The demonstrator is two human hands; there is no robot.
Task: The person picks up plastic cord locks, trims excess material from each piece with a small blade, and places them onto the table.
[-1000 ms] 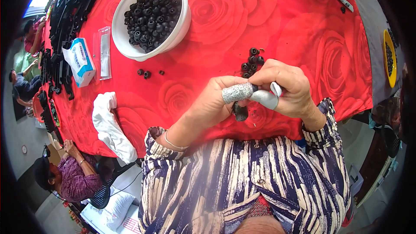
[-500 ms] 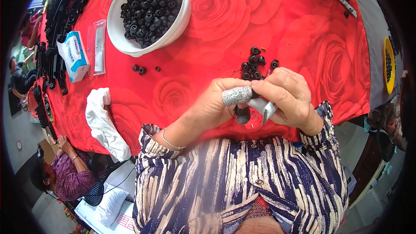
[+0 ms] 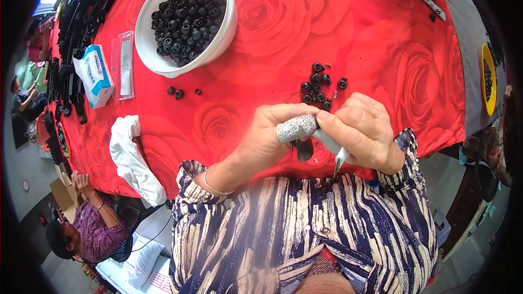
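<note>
My left hand (image 3: 268, 126) is closed over the near table edge, a speckled grey finger sleeve (image 3: 296, 128) on its forefinger and a dark sleeve (image 3: 304, 150) on a finger below. A small black piece seems pinched at its fingertips, mostly hidden. Against it, my right hand (image 3: 366, 133) closes around a flat pale grey tool with a pointed end (image 3: 340, 158); its exact kind is unclear. Just beyond my fingers lies a loose cluster of small round black parts with hollow centres (image 3: 315, 83).
A white bowl (image 3: 231, 27) heaped with similar black parts stands far left. Left of it are a tissue box (image 3: 99, 80), a clear packet (image 3: 126, 65) and long black strips (image 3: 71, 38). A white cloth (image 3: 131, 152) lies near left. A yellow tray (image 3: 491, 100) is far right. Other people sit leftward.
My right hand has turned slightly, and the pale tool's tip now points more toward me. The small black piece shows less. The seated person at lower left has raised their hands.
</note>
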